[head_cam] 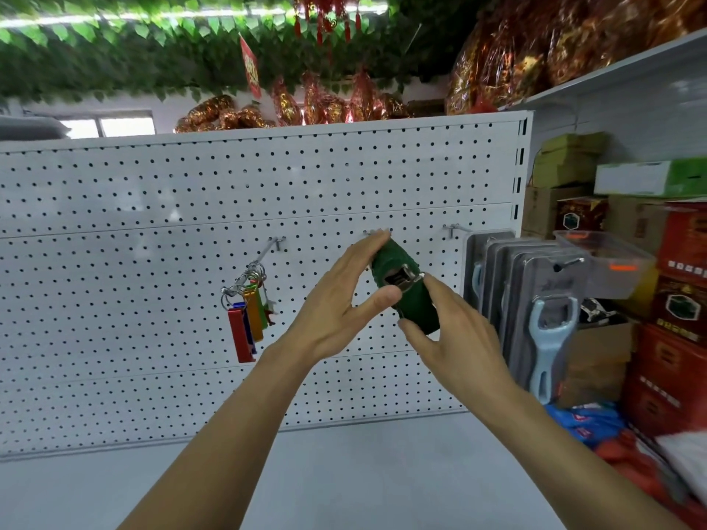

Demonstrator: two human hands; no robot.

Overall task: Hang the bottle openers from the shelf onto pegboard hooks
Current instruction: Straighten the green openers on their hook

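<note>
Here, in the head view, both hands meet on a green bottle opener raised in front of the white pegboard. The left hand pinches its upper part, fingers curled over the top end and thumb pressed near the metal mouth at its middle. The right hand grips the lower end between thumb and fingers. The opener's long axis runs on a slant, upper end toward the upper left, lower end toward the lower right. That upper end sits right at the middle hook, whose base shows just above the left fingertips; whether the opener's hole is already on the wire cannot be told, since the fingers cover it. By my judgement the coming move turns on that end, and the left hand is the nearer one to guide it. To the left, a hook carries a bunch of coloured keyring openers; to the right, another hook carries packaged blue openers.
</note>
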